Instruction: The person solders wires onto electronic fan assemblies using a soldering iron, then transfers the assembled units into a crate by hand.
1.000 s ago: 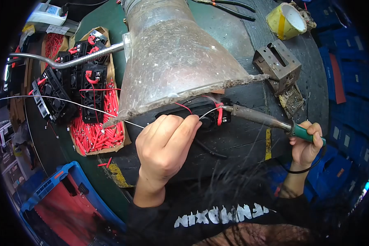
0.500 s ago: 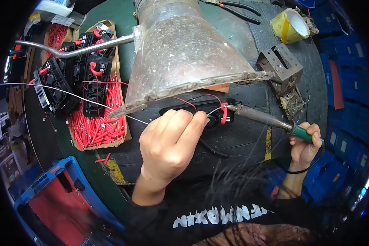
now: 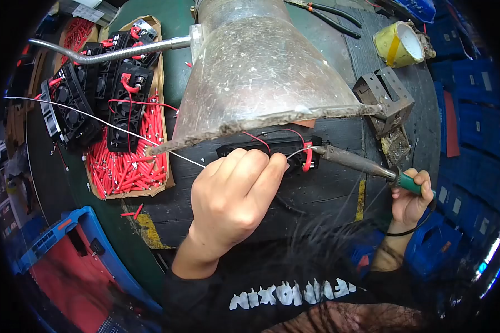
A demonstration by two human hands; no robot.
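Through the head view I look down on a dark, worn wooden table (image 3: 339,194), and over its middle hangs the biggest thing on it, a scuffed grey metal hood (image 3: 261,72) shaped like a flared funnel. At the near left I see a blue plastic crate (image 3: 39,247) with a red inside; beyond it, a brown cardboard tray (image 3: 160,77) is filled with thin red sleeved pieces (image 3: 122,172), and black plastic fan units (image 3: 75,105) are heaped over its far and left parts. Below the hood's near rim lies a long black fan assembly (image 3: 297,161) with red leads, partly hidden by my left hand. That left hand (image 3: 233,191) is closed, thumb and fingers pinching a thin silvery wire (image 3: 186,159) — one end reaches the red lead at the assembly's right end. My right hand (image 3: 410,200), fingers curled shut round the green handle, holds a green-handled soldering iron (image 3: 358,162), its tip at that same lead; whether tip and wire touch I cannot tell. On the right, past the iron, stands a perforated brown metal holder (image 3: 399,111), and farther off are a yellow-sided roll (image 3: 391,47) and black-handled pliers (image 3: 336,25). Smallest are a few loose red pieces (image 3: 132,213) — just beside the tray's near edge.
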